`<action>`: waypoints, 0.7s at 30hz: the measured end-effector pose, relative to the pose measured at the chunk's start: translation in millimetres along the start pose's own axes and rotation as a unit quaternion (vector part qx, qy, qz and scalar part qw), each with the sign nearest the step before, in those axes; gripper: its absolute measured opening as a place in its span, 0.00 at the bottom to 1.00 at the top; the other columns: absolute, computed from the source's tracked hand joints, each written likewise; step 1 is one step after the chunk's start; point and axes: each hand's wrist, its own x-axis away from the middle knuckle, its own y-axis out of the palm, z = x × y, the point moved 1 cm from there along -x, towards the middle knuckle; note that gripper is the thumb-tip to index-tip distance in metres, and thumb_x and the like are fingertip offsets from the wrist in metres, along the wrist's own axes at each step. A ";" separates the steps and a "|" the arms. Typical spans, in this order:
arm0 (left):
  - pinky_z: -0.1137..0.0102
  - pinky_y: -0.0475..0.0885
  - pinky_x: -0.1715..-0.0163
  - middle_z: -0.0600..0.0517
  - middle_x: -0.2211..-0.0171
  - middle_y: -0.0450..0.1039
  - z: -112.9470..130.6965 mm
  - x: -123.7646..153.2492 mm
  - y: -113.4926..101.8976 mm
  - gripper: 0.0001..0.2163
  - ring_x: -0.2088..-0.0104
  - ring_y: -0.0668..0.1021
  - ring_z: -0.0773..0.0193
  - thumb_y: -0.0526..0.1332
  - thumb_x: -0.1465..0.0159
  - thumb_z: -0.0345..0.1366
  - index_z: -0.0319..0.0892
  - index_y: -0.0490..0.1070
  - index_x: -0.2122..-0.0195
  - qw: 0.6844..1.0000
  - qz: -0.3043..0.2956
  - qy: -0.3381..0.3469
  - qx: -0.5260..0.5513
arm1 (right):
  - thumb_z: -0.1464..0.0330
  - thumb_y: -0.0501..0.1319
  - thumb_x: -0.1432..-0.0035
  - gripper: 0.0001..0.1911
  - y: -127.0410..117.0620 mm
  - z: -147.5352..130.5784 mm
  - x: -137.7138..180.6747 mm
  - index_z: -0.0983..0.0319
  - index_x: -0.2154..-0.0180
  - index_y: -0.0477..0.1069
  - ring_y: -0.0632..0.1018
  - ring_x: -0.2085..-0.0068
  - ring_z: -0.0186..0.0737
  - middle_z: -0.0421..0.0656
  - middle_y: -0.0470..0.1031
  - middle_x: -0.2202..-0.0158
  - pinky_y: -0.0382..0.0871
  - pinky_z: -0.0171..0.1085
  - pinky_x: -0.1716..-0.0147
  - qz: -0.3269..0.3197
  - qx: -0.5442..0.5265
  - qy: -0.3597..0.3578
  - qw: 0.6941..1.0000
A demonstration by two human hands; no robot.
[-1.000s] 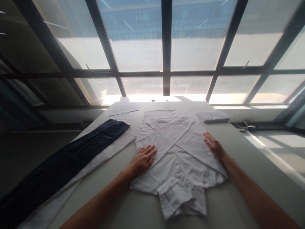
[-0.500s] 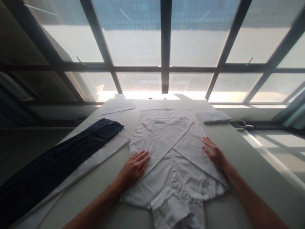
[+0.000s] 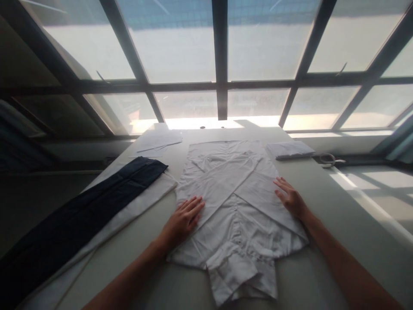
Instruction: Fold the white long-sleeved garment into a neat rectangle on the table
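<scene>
A white garment (image 3: 222,185), which looks like a shirt or blouse, lies spread on the table in front of me. Its sleeves cross over the body, and a gathered seam runs down the middle. Loose cloth hangs toward me at the near end. My left hand (image 3: 186,216) rests flat on the garment's left side, fingers stretched out. On the opposite edge lies my right hand (image 3: 290,199), fingers extended and touching the cloth. Neither hand grips anything.
On the left, dark navy folded cloth (image 3: 93,202) lies over white cloth (image 3: 151,193). Paper sheets (image 3: 159,141) sit at the table's (image 3: 151,232) far left. A folded white stack (image 3: 290,149) lies at the far right, near a coiled cable (image 3: 327,160). Windows stand behind.
The view has tilted down slightly, so the scene sits a little higher in the picture. Both hands stay flat on the garment, and its near end shows more fully.
</scene>
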 end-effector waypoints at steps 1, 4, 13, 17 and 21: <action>0.52 0.63 0.31 0.51 0.29 0.62 0.7 -0.4 -0.3 0.22 0.29 0.65 0.52 0.52 0.25 0.37 0.49 0.68 0.32 1.000 0.001 0.000 0.002 | 0.58 0.54 0.33 0.28 0.7 1.4 -0.9 0.63 0.38 0.74 0.63 0.29 0.53 0.52 0.68 0.32 0.57 0.56 0.29 0.003 0.001 -0.001 1.000; 0.53 0.64 0.31 0.50 0.30 0.63 2.4 -1.8 -1.8 0.22 0.29 0.65 0.53 0.52 0.26 0.37 0.48 0.69 0.32 1.000 0.004 -0.004 0.008 | 0.58 0.55 0.33 0.28 3.4 5.7 -3.5 0.65 0.39 0.75 0.63 0.29 0.54 0.55 0.68 0.33 0.57 0.56 0.30 0.005 0.004 -0.004 1.000; 0.53 0.65 0.32 0.49 0.32 0.67 4.8 -6.8 -10.0 0.22 0.31 0.67 0.53 0.54 0.28 0.37 0.47 0.72 0.35 0.999 0.014 -0.002 0.035 | 0.56 0.55 0.34 0.29 7.2 10.7 -8.4 0.66 0.40 0.75 0.64 0.29 0.54 0.55 0.69 0.33 0.57 0.55 0.29 0.006 0.014 -0.012 1.000; 0.54 0.64 0.32 0.49 0.31 0.66 0.6 -7.2 -7.2 0.22 0.30 0.66 0.53 0.54 0.27 0.38 0.47 0.71 0.34 1.000 0.006 -0.001 0.026 | 0.55 0.55 0.33 0.29 7.4 10.9 -10.9 0.65 0.40 0.75 0.64 0.29 0.55 0.55 0.69 0.33 0.57 0.57 0.30 -0.010 0.026 -0.009 1.000; 0.53 0.62 0.31 0.51 0.29 0.62 -5.7 -8.0 -0.2 0.22 0.29 0.64 0.53 0.52 0.25 0.40 0.49 0.68 0.31 1.000 -0.008 0.007 0.007 | 0.57 0.53 0.32 0.28 1.7 3.5 -12.3 0.64 0.38 0.73 0.60 0.27 0.52 0.54 0.64 0.30 0.57 0.55 0.30 -0.065 0.092 0.005 0.994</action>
